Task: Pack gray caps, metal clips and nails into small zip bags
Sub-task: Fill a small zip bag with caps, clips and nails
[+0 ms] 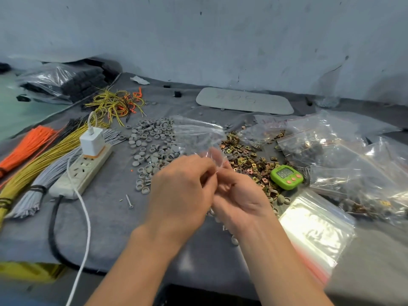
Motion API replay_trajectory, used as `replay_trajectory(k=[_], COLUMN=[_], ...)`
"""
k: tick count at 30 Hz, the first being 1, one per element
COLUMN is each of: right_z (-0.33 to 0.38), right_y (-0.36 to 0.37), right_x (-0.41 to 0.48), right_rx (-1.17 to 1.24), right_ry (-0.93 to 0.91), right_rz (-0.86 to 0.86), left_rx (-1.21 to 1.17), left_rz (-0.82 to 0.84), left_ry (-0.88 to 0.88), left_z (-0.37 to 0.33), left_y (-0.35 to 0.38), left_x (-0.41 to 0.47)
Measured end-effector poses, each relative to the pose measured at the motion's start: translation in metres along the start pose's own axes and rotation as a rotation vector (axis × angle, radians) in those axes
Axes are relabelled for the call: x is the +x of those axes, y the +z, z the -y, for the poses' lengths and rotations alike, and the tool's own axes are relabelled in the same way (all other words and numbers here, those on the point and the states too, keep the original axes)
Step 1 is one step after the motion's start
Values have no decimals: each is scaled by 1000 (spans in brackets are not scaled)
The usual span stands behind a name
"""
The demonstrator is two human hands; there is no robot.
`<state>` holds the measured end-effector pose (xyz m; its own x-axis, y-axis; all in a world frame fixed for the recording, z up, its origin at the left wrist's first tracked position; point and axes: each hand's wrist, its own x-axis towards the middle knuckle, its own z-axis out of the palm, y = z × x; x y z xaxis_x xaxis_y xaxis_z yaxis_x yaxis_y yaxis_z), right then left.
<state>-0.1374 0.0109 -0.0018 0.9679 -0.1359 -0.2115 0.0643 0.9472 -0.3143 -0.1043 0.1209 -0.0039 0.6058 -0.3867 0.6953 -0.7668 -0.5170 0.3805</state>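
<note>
At the far left of the frame, bundles of orange ties (26,144), yellow wires (44,164) and gray wires (42,184) lie on the counter (114,228), fanning toward the upper right. Beside them sits a white power strip (81,173) with a charger (92,143) plugged in. A single nail (129,201) lies just right of the strip, well left of my hands; its long axis runs almost up and down the frame, head toward the bottom. The gray caps (152,142) spread in a loose pile above and left of my left hand (181,191).

Both hands meet at the centre of the frame, fingers curled. Left hand and right hand (238,195) each pinch the near edge of one clear zip bag (198,135). The bag rises from my fingertips, long axis pointing away toward the upper middle of the frame, leaning slightly left; it is blurred, so I cannot tell what it holds.

The metal clips (242,155) are heaped just above and right of my right hand. A green timer (286,176) rests at their right edge. Filled bags (331,146) crowd the right side, and a stack of empty zip bags (315,230) lies lower right, beside my right forearm
</note>
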Motion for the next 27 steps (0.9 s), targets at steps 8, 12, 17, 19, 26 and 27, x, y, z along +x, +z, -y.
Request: replay_trajectory(k=[8, 12, 17, 19, 26, 27], right_z=[-13, -9, -10, -11, -10, -11], right_y=[-4, 2, 1, -2, -14, -13], right_x=[7, -1, -2, -3, -2, 1], right_rx=[-51, -228, -913, -1229, -1534, -1500], right_ry=[38, 82, 9, -86, -71, -95], right_rz=[-36, 84, 85, 5, 26, 11], left_rx=[33, 13, -118, -85, -144, -206], left_rz=[116, 57, 4, 42, 196, 230], left_ry=[-334, -377, -372, -357, -382, -401], left_z=[3, 6, 15, 15, 19, 20], left_y=[11, 13, 5, 5, 7, 7], left_x=[-1, -1, -3, -4, -1, -1])
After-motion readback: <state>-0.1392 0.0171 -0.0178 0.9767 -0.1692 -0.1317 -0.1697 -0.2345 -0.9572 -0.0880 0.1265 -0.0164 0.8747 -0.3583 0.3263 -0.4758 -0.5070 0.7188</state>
